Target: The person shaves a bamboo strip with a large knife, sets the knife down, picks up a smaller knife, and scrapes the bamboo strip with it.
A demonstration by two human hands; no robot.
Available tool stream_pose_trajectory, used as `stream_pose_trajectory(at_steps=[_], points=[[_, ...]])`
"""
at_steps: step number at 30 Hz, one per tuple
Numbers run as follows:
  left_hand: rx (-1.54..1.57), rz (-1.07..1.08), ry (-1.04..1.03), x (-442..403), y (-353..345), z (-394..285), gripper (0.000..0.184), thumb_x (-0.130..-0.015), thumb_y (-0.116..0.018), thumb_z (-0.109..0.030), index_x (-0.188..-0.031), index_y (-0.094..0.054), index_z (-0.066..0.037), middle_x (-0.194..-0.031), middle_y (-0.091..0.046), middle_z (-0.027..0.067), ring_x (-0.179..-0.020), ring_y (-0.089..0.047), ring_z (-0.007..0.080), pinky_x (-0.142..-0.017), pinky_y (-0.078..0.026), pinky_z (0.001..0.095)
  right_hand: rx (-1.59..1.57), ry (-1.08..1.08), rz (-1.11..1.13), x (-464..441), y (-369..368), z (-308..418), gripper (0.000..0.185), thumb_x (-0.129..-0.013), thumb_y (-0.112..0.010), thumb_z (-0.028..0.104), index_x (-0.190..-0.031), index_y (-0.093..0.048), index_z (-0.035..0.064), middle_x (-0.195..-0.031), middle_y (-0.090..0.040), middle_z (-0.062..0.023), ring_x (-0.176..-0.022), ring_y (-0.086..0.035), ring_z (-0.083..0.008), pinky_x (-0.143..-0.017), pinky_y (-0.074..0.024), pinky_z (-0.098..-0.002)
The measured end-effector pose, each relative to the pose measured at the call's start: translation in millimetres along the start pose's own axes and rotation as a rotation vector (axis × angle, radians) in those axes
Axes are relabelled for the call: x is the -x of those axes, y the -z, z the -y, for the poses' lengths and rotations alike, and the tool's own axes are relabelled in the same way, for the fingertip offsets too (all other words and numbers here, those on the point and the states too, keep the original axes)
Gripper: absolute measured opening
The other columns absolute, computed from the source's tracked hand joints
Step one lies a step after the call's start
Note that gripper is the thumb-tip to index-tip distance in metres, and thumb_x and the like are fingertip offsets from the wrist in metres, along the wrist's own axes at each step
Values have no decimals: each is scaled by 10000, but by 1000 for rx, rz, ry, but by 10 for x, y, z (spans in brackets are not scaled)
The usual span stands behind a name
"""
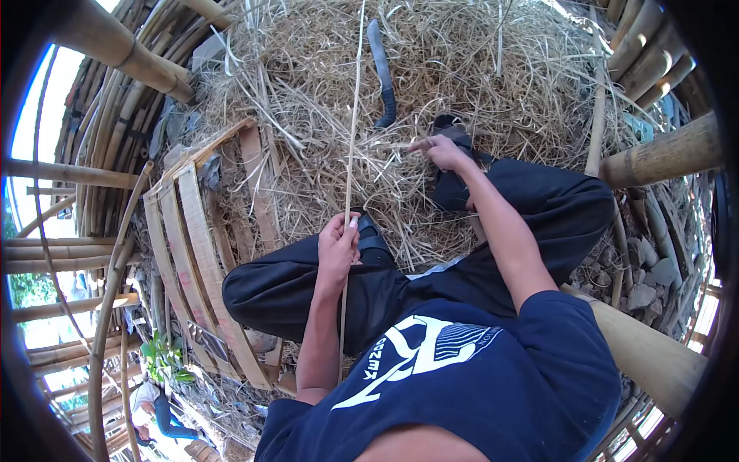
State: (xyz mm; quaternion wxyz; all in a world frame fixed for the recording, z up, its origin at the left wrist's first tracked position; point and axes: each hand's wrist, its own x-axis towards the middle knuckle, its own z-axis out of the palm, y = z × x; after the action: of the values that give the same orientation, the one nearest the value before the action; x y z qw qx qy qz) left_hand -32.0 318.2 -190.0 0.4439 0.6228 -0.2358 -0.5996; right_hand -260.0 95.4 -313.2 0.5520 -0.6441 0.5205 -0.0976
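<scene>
Here, the left hand has its thumb and fingers closed on a long, thin strip. The strip goes right through the grip, with the thumb tip on it and the other fingers curled round. Above the hand, a long part of the strip goes up past the straw to the top edge of the view. Below the hand, the rest runs down next to the left forearm, in front of the dark pants, to the shirt.

The right hand is over by the other leg, well apart from the strip. Its first finger pokes out toward the strip but does not touch it. The other fingers bend in, and I cannot tell if they hold something small.

A knife lies on the straw. It is just to the right of the top part of the strip, and its dark handle is near the right hand. Both hands are off it.

To the left of the left hand there is a wooden rack made of flat slats. Grey stones lie on the far right, near a fat bamboo pole. Down in the left corner, another person bends over near some green leaves.
</scene>
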Motion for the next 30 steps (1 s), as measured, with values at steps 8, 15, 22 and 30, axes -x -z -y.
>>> stream_pose_trajectory(at_steps=[8,15,22,30], points=[[6,-11,-1,28,-22,-22,189,-966,-516,-155,-1111,-547,-37,-628,-434,-47,-424,-355,18,-374,-328,185,247,-273,-656,-272,-76,-297,473,-800,-485,128,-1266,-519,57,-1086,-630,-258,-1026,-607,-395,-904,-470,-442],[-8,-8,3,15,-3,-16,197,-971,-506,-156,-1125,-546,-40,-640,-442,-38,-417,-351,20,-376,-330,184,103,-56,-60,82,-344,298,320,-776,-556,159,-1062,-693,120,-914,-676,-228,-882,-653,-331,-802,-501,-382],[6,26,30,40,-24,-30,219,-982,-483,-157,-1171,-518,-52,-642,-440,-27,-415,-349,18,-376,-336,184,331,-51,-400,459,-215,152,341,-758,-595,130,-1002,-606,-108,-1031,-620,-311,-999,-600,-431,-895,-467,-460],[79,123,15,109,-55,-89,264,-1002,-451,-199,-1227,-480,-62,-664,-460,-18,-409,-316,13,-360,-304,174,-145,-270,-150,1100,318,749,351,-988,-416,292,-979,-542,-35,-624,-588,-128,-513,-631,-216,-461,-541,-337]])
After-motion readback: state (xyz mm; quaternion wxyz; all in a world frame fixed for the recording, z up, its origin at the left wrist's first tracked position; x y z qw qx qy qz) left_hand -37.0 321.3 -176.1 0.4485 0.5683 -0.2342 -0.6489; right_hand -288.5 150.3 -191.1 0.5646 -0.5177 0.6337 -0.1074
